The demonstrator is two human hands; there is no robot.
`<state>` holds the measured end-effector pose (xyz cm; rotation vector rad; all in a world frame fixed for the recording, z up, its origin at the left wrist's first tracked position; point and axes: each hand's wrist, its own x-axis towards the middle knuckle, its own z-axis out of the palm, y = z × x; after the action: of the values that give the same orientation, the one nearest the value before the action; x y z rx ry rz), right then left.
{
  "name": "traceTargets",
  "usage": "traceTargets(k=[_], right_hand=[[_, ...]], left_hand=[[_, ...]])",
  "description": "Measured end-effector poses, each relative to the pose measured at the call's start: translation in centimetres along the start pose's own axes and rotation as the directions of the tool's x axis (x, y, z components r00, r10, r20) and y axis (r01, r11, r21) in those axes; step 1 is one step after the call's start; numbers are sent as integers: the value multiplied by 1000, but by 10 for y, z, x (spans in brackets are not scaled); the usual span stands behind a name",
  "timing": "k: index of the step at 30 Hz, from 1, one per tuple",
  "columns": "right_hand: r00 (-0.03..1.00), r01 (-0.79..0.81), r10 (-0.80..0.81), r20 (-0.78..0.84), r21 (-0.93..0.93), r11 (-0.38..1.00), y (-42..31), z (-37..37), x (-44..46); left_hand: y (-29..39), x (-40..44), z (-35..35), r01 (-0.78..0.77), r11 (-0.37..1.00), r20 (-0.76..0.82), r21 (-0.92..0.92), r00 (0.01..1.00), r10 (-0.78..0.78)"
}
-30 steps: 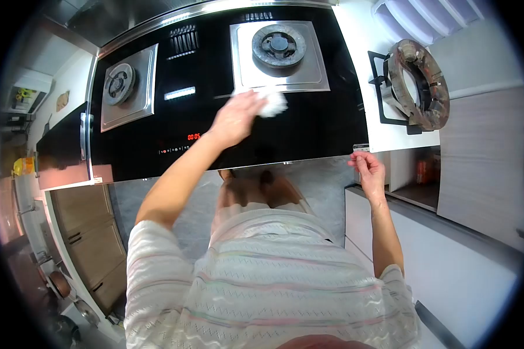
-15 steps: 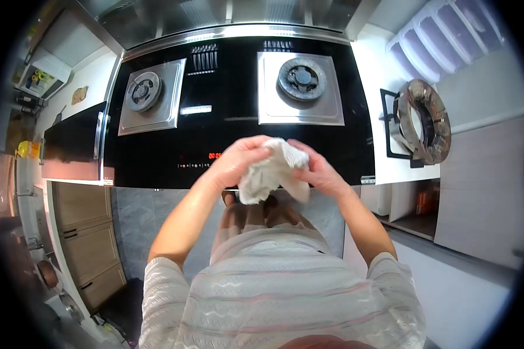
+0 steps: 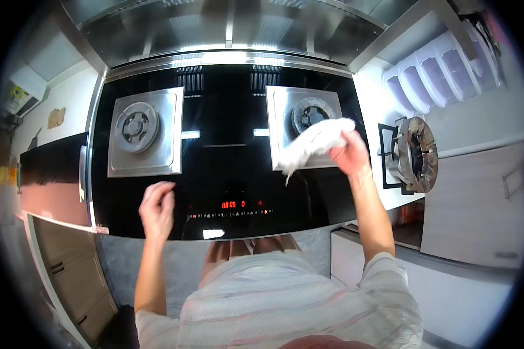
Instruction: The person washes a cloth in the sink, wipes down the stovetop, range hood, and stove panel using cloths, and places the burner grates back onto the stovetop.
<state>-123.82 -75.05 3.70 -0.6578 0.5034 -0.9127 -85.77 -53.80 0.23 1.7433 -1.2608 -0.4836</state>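
Note:
A white cloth (image 3: 317,141) hangs from my right hand (image 3: 350,154), which grips its right end over the right burner plate (image 3: 279,110). The cloth covers part of the right burner (image 3: 308,110). My left hand (image 3: 157,209) is over the black glass hob (image 3: 227,168), below the left burner plate (image 3: 172,116), with its fingers curled together and nothing visible in them. The left burner (image 3: 137,128) is uncovered. Between my hands, red digits glow on the control panel (image 3: 233,205) near the front edge.
On the white counter at the right stand a black pan support and a round metal burner ring (image 3: 419,154). Behind them is a lilac-and-white ribbed rack (image 3: 431,75). A dark glass panel (image 3: 55,174) lies at the left, with drawers (image 3: 70,256) below.
The cloth, held in both hands half a second ago, is now in my right hand alone and over the right burner plate. My left hand has let go and moved left.

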Motion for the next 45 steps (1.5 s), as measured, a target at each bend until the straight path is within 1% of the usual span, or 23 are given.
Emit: traceTargets(k=[3,6,7,9,10,12,13,15,18,19,20,22,23,24,26,29,31,32,33,35,37,39,45], right_hand=[[992,125,-129,-5,-189,974,-51,-21,50],[910,344,-414,-14,-533,773,-100,-48,131],[877,368,-479,29,-681,633,-120,-55,162],[876,118,-482,-23,-959,259,-150,-56,212],[895,51,-447,6,-995,90,-162,-77,244],[927,-35,-366,79,-955,-294,-171,-96,282],[964,-176,-265,-29,-817,-549,-179,-111,304],[976,-128,-218,26,-740,-660,-179,-138,335],[974,-216,-71,-215,-789,-575,-156,-85,335],[975,-190,-46,-216,-715,-672,-139,-66,341],[996,-86,-46,-73,-818,-569,-118,-77,361],[991,-16,114,-69,-908,-418,-57,-32,393],[979,189,130,157,-939,-287,-23,-15,411],[989,115,123,84,-955,-274,1,25,410],[990,112,86,107,-993,-47,36,49,423],[988,130,42,147,-955,266,20,18,411],[996,83,-59,69,-951,297,-32,-18,394],[986,89,-165,15,-889,450,-59,-23,367],[975,34,-210,-77,-876,481,-91,-51,361],[887,98,-428,-171,-837,538,-141,-80,330],[744,107,-560,-365,-763,638,-175,-94,315],[709,193,-602,-368,-719,667,-180,-102,312],[902,174,-364,-232,-577,798,-138,-55,331]], left_hand=[[-26,-16,-32,73,976,-166,205,985,-38],[-55,-39,-47,170,863,-274,476,961,-38],[-65,-46,-48,222,837,-294,500,953,-77],[-78,-54,-43,259,724,-322,639,945,-54],[-83,-56,-39,246,660,-309,710,951,-23],[-84,-53,-31,281,624,-336,730,941,-30],[-84,-52,-30,297,607,-348,737,937,-36],[-82,-51,-30,302,607,-345,735,937,-48],[-80,-51,-30,309,617,-341,724,938,-69],[-80,-51,-29,319,629,-350,708,933,-79],[-80,-52,-28,333,638,-364,695,927,-88],[-81,-52,-29,319,623,-350,714,934,-78],[-81,-52,-30,310,611,-340,728,938,-71],[-81,-53,-30,324,628,-349,707,933,-89],[-82,-54,-31,313,634,-340,707,937,-83],[-81,-53,-31,309,633,-331,710,940,-89],[-81,-54,-30,317,622,-334,716,938,-94],[-80,-53,-30,322,612,-335,722,937,-97],[-79,-53,-30,325,603,-335,728,937,-100],[-81,-53,-31,316,612,-339,725,937,-83],[-82,-53,-31,305,619,-338,724,939,-68],[-82,-53,-32,298,623,-335,723,940,-61],[-78,-50,-32,308,617,-329,724,941,-85]])
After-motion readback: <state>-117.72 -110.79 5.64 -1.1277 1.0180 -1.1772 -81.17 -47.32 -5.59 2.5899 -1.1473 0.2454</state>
